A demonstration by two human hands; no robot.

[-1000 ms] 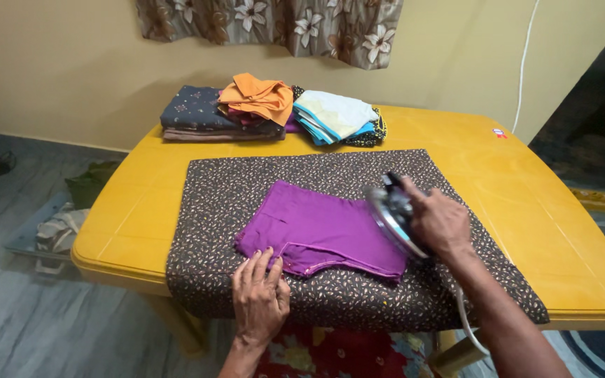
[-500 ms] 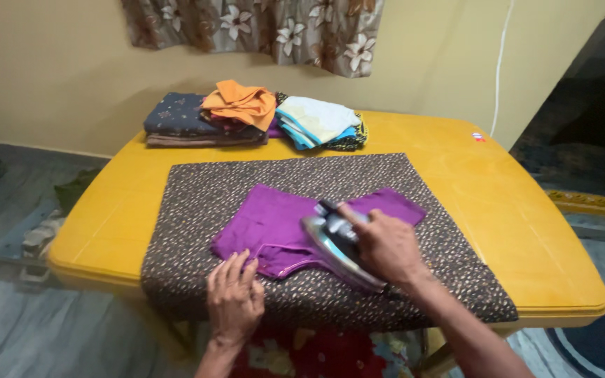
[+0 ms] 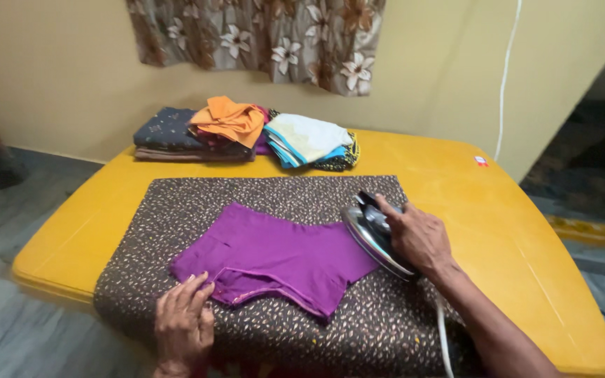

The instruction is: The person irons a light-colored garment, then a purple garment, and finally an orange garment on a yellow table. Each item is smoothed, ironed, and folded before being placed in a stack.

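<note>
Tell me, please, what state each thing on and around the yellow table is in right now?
Purple garment: spread flat on the patterned cloth.
Patterned cloth: laid out over the table.
Iron: tilted at the garment's right edge, gripped by the right hand.
Left hand: pressing the garment's near corner.
Folded clothes: stacked at the far edge.
Curtain: hanging.

Table: in front of me, its far edge close to the wall.
Patterned cloth: spread on the table's near half.
Garment: flat on the patterned cloth, near its middle.
Iron: on the garment's right end, tipped on its edge.
My right hand: wrapped round the iron, right of the garment.
My left hand: on the garment's near left corner.
Folded clothes: stacked behind the patterned cloth, along the table's far edge.
Curtain: on the wall above the folded clothes.
</note>
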